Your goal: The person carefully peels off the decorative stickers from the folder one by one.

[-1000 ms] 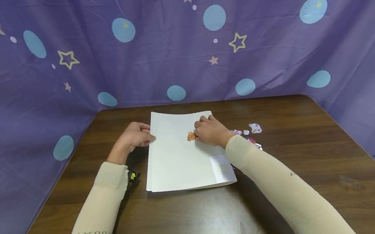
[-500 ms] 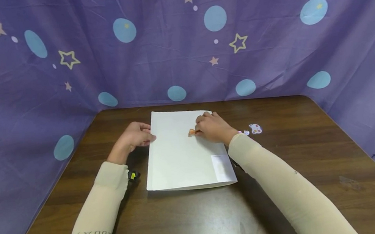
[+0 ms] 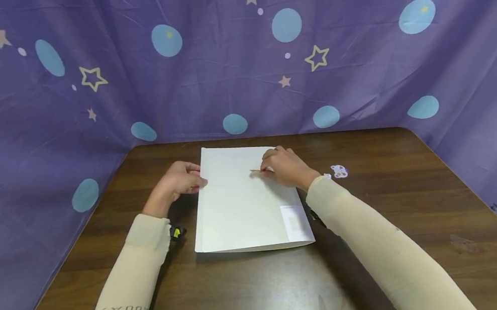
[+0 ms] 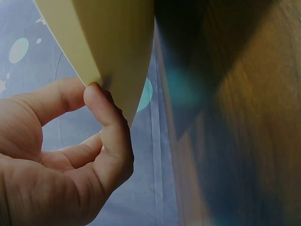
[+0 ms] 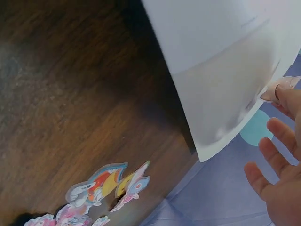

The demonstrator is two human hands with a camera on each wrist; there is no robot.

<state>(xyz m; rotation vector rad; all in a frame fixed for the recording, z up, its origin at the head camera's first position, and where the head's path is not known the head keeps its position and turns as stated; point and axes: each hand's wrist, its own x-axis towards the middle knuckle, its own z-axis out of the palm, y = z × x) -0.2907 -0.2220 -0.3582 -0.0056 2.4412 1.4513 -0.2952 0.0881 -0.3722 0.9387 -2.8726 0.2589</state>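
A large white folded sheet, like a paper folder [image 3: 240,206], lies at the middle of the table, a pale printed patch [image 3: 295,223] at its lower right corner. My left hand [image 3: 181,178] pinches its left edge between thumb and fingers; the left wrist view shows the edge [image 4: 91,61] raised in that pinch. Over the upper right part of the sheet, my right hand [image 3: 286,167] pinches a small orange sticker [image 3: 255,170], seen nearly edge-on. In the right wrist view this sticker [image 5: 281,88] is between thumb and finger, the other fingers spread loosely.
Several colourful cut-out stickers [image 5: 106,183] lie on the brown table right of the sheet, one a white animal-face sticker [image 3: 339,171]; my right forearm hides others in the head view. A purple curtain [image 3: 221,67] with stars and blue dots encloses the table's back and sides.
My right hand has moved slightly right and away from me, and the orange sticker has turned from face-up to nearly edge-on. The left hand keeps its place at the sheet's edge.
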